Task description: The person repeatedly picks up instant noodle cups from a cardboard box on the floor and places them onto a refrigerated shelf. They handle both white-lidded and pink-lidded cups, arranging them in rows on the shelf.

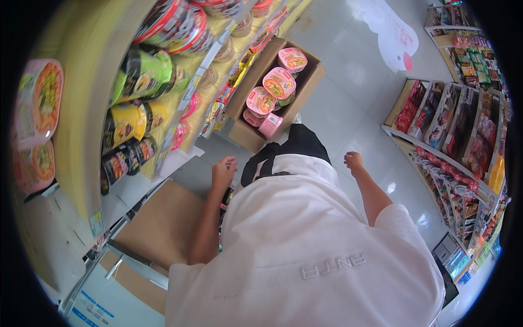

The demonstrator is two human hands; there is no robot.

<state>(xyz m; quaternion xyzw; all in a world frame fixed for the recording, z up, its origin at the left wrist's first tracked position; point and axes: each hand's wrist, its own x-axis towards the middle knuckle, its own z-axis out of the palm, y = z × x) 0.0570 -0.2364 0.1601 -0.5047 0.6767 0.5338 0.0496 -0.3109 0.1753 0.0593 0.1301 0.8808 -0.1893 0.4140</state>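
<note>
My left hand (224,169) hangs beside the shelving with its fingers loosely curled and nothing held. On my other side, my right hand (352,160) is over the tiled floor, fingers bent and partly hidden, with no object seen in it. An open cardboard box (247,137) stands before my feet against the shelf. Inside it lie several pink instant-food tubs (279,83), some stacked, one tipped on its side (270,125). More pink tubs (48,98) stand on the shelf at the far left.
Shelves hold black and yellow noodle cups (124,122), green tubs (143,73) and large red-lidded buckets (175,26). A closed brown carton (163,220) lies by my left arm. Snack racks (445,122) stand to the right; a white floor sticker (390,36) lies ahead.
</note>
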